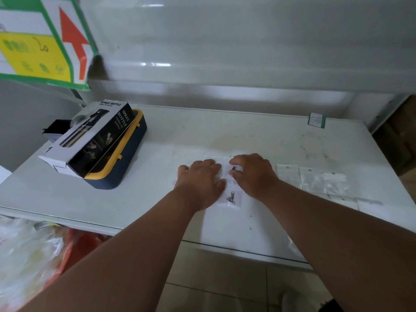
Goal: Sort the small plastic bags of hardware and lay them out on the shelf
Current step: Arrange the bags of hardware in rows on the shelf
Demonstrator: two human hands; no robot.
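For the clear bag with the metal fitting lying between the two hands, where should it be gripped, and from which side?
Probably pinch the clear bag at its bare near edge, coming from the shelf's front; it lies flat, and both hands crowd its far end.

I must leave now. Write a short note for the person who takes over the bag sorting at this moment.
Left hand: flat, pressing clear plastic bags mid-shelf.
Right hand: fingers curled on a clear bag holding a dark part.
Between the wrists lies a clear bag with a metal bolt.
Done: a row of small clear bags lies to the right on the white shelf.
Left: sort the bags under the hands.
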